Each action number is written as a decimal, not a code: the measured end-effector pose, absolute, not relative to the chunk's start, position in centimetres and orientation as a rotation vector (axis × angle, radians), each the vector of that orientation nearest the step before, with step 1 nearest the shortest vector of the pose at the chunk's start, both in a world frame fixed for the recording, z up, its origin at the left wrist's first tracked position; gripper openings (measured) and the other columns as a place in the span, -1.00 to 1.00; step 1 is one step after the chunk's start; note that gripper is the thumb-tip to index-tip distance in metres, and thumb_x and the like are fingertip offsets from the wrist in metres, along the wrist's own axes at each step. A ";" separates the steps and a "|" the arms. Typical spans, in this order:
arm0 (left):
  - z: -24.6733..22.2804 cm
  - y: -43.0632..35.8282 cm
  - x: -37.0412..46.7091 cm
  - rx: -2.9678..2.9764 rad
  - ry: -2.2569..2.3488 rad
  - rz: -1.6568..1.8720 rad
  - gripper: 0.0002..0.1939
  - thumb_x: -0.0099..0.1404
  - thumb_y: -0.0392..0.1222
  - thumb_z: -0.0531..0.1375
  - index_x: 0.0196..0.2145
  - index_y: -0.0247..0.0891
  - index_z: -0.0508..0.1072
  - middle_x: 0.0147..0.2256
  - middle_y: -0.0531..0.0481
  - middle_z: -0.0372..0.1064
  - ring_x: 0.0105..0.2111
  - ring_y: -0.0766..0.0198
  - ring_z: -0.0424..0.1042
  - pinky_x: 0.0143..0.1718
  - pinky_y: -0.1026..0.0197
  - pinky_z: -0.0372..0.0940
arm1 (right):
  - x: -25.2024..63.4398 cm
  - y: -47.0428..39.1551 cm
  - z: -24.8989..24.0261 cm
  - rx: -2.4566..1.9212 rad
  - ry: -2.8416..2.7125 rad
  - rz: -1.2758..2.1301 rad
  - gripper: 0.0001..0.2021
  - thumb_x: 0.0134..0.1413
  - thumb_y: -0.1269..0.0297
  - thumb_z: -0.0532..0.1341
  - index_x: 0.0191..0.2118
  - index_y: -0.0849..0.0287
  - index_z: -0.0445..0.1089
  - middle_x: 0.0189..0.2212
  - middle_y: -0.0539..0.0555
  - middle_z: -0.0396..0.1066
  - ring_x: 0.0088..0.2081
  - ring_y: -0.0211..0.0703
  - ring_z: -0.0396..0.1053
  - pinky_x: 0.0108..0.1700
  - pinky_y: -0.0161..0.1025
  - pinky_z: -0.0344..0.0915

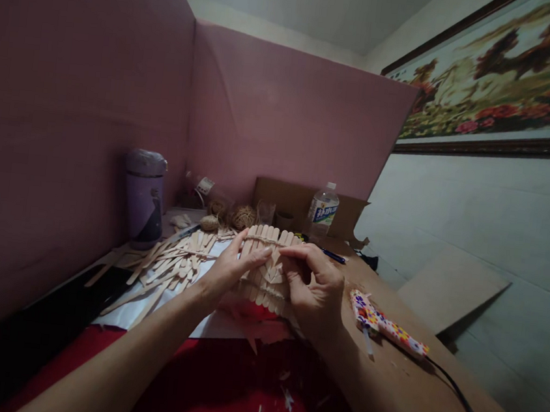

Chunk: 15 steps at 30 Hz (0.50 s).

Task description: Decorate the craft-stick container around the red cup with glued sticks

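A small panel of wooden craft sticks (262,295) stands tilted in front of me, its rounded stick ends side by side and twine-like bands across top and bottom. My left hand (225,267) grips it from the left, thumb over its front face. At the panel's right side, my right hand (318,288) is closed in a pinch against the front. Whatever lies between those fingertips is too small or hidden to name. Pale pieces forming a V (272,272) show on the panel's middle, between both hands.
Loose craft sticks (175,267) are heaped on white paper at left, near a purple flask (144,199). Twine balls (243,217) and a plastic bottle (323,212) stand behind. A flower-patterned glue gun (387,326) with a cord lies on cardboard (413,384) at right.
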<state>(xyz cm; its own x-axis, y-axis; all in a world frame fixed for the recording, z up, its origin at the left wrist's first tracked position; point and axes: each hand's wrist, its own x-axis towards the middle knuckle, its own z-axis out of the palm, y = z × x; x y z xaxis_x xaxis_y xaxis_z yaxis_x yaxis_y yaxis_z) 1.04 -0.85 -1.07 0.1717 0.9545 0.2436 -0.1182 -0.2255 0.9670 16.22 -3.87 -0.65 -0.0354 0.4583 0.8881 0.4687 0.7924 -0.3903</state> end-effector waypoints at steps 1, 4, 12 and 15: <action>-1.1 -0.9 1.0 1.390 0.883 1.283 -0.14 0.10 0.11 0.27 0.26 -0.18 0.06 0.21 -0.15 0.17 0.23 -0.02 0.10 0.21 0.01 0.05 | 16.2 -3.9 -0.7 -0.744 -1.657 -0.012 -0.85 0.09 0.48 0.14 -0.31 0.13 0.42 -0.38 0.04 0.42 -0.33 -0.17 0.37 -0.28 -0.21 0.30; -1.1 -0.9 1.0 1.394 0.880 1.284 -0.15 0.09 0.11 0.27 0.25 -0.18 0.06 0.22 -0.15 0.14 0.24 -0.03 0.08 0.21 0.02 0.04 | 16.2 -3.8 -0.7 -0.749 -1.661 -0.017 -0.85 0.09 0.49 0.13 -0.31 0.13 0.42 -0.38 0.04 0.42 -0.32 -0.16 0.37 -0.27 -0.20 0.31; -0.9 -1.1 1.1 1.423 0.755 1.269 -0.33 0.16 0.07 0.24 0.17 -0.18 0.20 0.15 -0.17 0.25 0.14 -0.05 0.25 0.13 -0.04 0.15 | 16.1 -3.9 -0.7 -0.746 -1.671 -0.007 -0.86 0.10 0.48 0.14 -0.31 0.12 0.41 -0.37 0.03 0.41 -0.30 -0.15 0.37 -0.24 -0.17 0.30; -0.7 -1.2 1.1 1.429 0.766 1.270 -0.33 0.15 0.06 0.24 0.17 -0.19 0.21 0.14 -0.18 0.27 0.13 -0.04 0.24 0.14 -0.03 0.13 | 16.1 -4.0 -0.8 -0.757 -1.695 -0.024 -0.83 0.12 0.49 0.12 -0.28 0.12 0.42 -0.35 0.04 0.40 -0.27 -0.14 0.36 -0.22 -0.17 0.29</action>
